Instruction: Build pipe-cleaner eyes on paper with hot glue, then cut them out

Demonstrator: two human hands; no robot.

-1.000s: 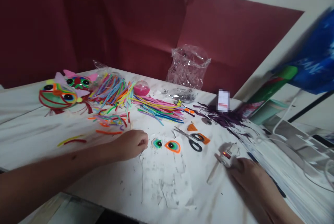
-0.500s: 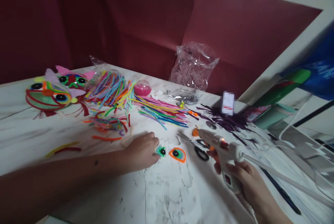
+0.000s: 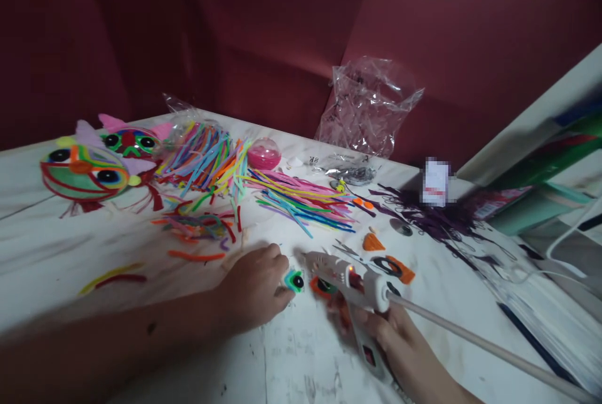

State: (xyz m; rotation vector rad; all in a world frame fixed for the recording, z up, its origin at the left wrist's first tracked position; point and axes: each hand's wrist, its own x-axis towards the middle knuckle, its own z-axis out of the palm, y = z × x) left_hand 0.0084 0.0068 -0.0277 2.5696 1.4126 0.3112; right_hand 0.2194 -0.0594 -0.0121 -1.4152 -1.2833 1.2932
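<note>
Low over the paper, my left hand (image 3: pixel 256 281) is closed, its fingertips pinching the edge of a green-and-blue pipe-cleaner eye (image 3: pixel 295 281) with a black centre. My right hand (image 3: pixel 376 332) is wrapped round the handle of a white hot glue gun (image 3: pixel 362 285), with a glue stick (image 3: pixel 451 325) sticking out of its back. The gun's nozzle points left and is close to the eye. Partly hidden beneath the gun lies a second eye (image 3: pixel 321 286) with an orange border. Scissors (image 3: pixel 383 265) rest just behind the gun.
Several bundles of coloured pipe cleaners (image 3: pixel 305 200) spread across the table. Two decorated lion-like heads (image 3: pixel 84 172) stand at the left, and a pink-based clear ball (image 3: pixel 264 154) sits at the back. Dark purple strands (image 3: pixel 437 222) and orange felt pieces (image 3: pixel 373 241) lie to the right.
My right hand has brought the glue gun left, over the orange-bordered eye and close to the green one. My left hand has stayed nearly in place. The view has shifted slightly.
</note>
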